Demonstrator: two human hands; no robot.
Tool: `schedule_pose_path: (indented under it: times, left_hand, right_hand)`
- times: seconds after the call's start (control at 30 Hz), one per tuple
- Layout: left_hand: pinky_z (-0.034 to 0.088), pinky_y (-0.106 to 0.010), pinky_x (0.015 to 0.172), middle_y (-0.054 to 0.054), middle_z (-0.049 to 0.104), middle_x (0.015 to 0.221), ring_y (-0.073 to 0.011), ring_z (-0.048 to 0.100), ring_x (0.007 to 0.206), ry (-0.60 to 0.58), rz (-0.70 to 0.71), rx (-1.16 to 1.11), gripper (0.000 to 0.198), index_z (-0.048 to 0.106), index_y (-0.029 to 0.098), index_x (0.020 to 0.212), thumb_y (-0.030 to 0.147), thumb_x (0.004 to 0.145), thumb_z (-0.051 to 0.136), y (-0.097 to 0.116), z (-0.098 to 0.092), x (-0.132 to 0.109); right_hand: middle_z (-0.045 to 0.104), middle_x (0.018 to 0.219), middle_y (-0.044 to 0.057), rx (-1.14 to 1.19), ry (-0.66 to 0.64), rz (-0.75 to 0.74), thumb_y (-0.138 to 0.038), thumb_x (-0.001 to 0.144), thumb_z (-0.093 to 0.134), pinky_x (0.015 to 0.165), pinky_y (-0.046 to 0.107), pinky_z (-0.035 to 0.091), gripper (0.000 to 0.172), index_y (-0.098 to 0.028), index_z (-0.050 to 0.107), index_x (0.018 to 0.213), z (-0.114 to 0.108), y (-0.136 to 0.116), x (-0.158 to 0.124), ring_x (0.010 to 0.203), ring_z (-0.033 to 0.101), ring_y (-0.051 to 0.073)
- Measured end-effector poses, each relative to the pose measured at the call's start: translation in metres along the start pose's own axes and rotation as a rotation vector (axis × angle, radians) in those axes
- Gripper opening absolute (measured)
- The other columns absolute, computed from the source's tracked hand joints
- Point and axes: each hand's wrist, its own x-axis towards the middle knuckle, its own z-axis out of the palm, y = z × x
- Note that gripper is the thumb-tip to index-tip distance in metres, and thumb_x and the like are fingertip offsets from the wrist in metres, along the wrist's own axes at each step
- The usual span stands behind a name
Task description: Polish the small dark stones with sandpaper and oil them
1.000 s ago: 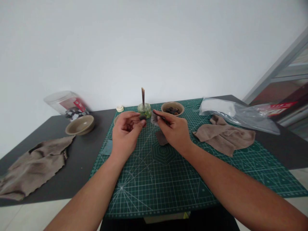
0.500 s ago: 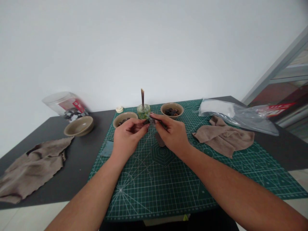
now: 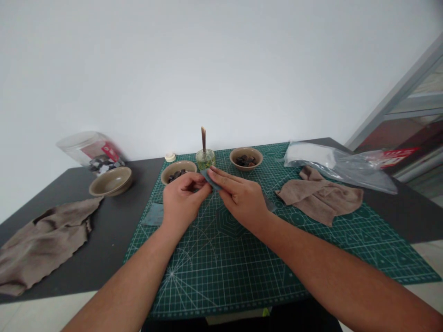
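Observation:
Both my hands meet above the green cutting mat. My right hand is closed on a folded blue-grey piece of sandpaper, its fingers laid along the top. Thumb and fingers of my left hand pinch together at the sandpaper's left side; whatever they grip is hidden. Just behind this hand stands a tan bowl of dark small pieces. A second tan bowl with dark lumps is beyond my right hand. Another blue-grey sheet lies flat beside my left wrist.
A glass jar holding thin sticks stands behind my hands, near a white lid. Leftward are a tan bowl, a clear plastic jar and a brown cloth. Another brown cloth and a plastic bag lie right.
The sandpaper in my right hand has turned, showing its blue-grey side rather than a dark one. My right fingers have straightened over it. The small dark piece at my left fingertips is now hidden.

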Motion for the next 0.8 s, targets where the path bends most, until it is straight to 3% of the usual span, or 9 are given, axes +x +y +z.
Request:
schedule_pose_path:
  times: [0.07, 0.37, 0.6, 0.7, 0.8]
  left_hand:
    - [0.046, -0.02, 0.048, 0.003, 0.064, 0.056, -0.0096, 0.057, 0.05, -0.01, -0.001, 0.017, 0.012, 0.067, 0.019, 0.064, 0.022, 0.073, 0.074, -0.001, 0.0, 0.001]
    - [0.053, -0.023, 0.052, 0.002, 0.069, 0.063, -0.012, 0.064, 0.054, 0.039, -0.059, -0.116, 0.008, 0.071, 0.019, 0.075, 0.025, 0.073, 0.076, -0.0045, 0.0013, -0.0016]
    - [0.055, -0.024, 0.054, 0.002, 0.069, 0.064, -0.0126, 0.066, 0.055, 0.067, -0.074, -0.186, 0.013, 0.069, 0.019, 0.076, 0.029, 0.074, 0.077, -0.0007, 0.0, 0.0005]
    - [0.057, -0.025, 0.056, 0.0, 0.071, 0.074, -0.0115, 0.066, 0.058, 0.118, -0.05, -0.221, 0.014, 0.067, 0.019, 0.08, 0.028, 0.075, 0.077, 0.0005, -0.0017, 0.0029]
    - [0.058, -0.027, 0.061, -0.002, 0.071, 0.089, -0.0118, 0.066, 0.067, 0.167, -0.013, -0.275, 0.014, 0.066, 0.019, 0.082, 0.026, 0.075, 0.076, -0.0001, -0.0023, 0.0054]
  right_hand:
    - [0.058, 0.138, -0.001, -0.005, -0.006, -0.001, -0.013, 0.093, 0.052, 0.103, 0.03, 0.052, 0.042, -0.027, 0.062, 0.13, 0.0012, -0.0002, -0.0002, 0.119, 0.064, 0.016]
    - [0.066, 0.129, -0.002, -0.031, 0.03, 0.007, -0.013, 0.092, 0.051, 0.1, 0.029, 0.053, 0.04, -0.027, 0.064, 0.128, 0.0006, 0.0, 0.0004, 0.115, 0.066, 0.016]
    - [0.075, 0.111, 0.004, -0.088, 0.027, 0.088, -0.02, 0.094, 0.05, 0.082, 0.025, 0.057, 0.04, -0.021, 0.061, 0.132, 0.0022, -0.0036, -0.0024, 0.091, 0.074, 0.017]
    - [0.076, 0.108, 0.003, -0.076, -0.012, 0.108, -0.02, 0.091, 0.053, 0.081, 0.026, 0.056, 0.037, -0.023, 0.067, 0.125, 0.0005, -0.0016, 0.0005, 0.088, 0.073, 0.017]
    - [0.078, 0.1, 0.003, -0.04, 0.049, 0.208, -0.02, 0.089, 0.055, 0.078, 0.028, 0.056, 0.031, -0.023, 0.072, 0.115, -0.0015, 0.0052, 0.0066, 0.082, 0.073, 0.019]
